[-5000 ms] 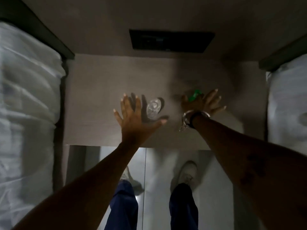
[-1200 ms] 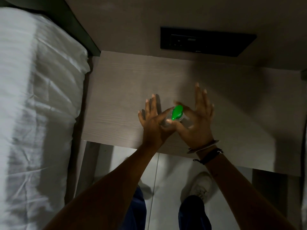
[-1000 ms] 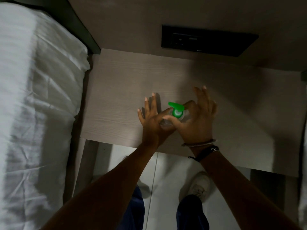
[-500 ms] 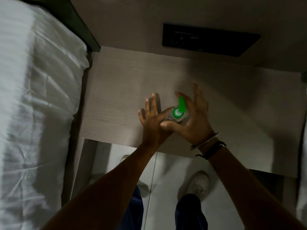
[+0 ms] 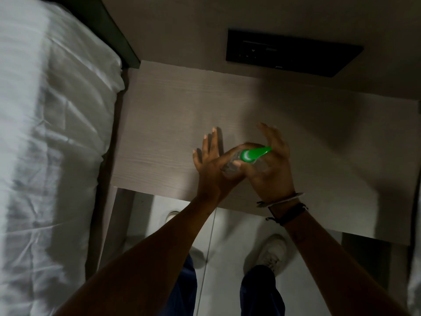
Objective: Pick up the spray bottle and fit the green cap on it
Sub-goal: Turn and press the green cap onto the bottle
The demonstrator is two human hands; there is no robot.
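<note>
Fingers first: right hand (image 5: 268, 169) has thumb and curled index pinched on the green cap (image 5: 252, 154), other fingers splayed open toward the far side. Left hand (image 5: 214, 166) grips the spray bottle (image 5: 232, 166) low in the palm-thumb crook, its fingers extended straight, not wrapped. Bottle is held just above the tabletop (image 5: 164, 124) near its front edge, between both hands, upright with the cap seated on its neck. Nozzle spout points right. My read: pick-up is done, step in hand is seating or twisting the cap; can't tell whether the thread is fully home. Next move calls for a firm counter-hold by the left hand while the right turns the collar, then a check that it sits square. Materials: bottle is clear plastic, small, glossy, mostly hidden by the hands; cap is bright green smooth plastic, round collar with a tapered flat spout. Top is pale wood-grain laminate, matte. Left of it a bed (image 5: 45, 133) in wrinkled white sheet; on the far wall a flat black rectangular panel (image 5: 291, 55). Bracelets (image 5: 282, 205) on the right wrist, one metal, one dark cord. Lighting dim.
</note>
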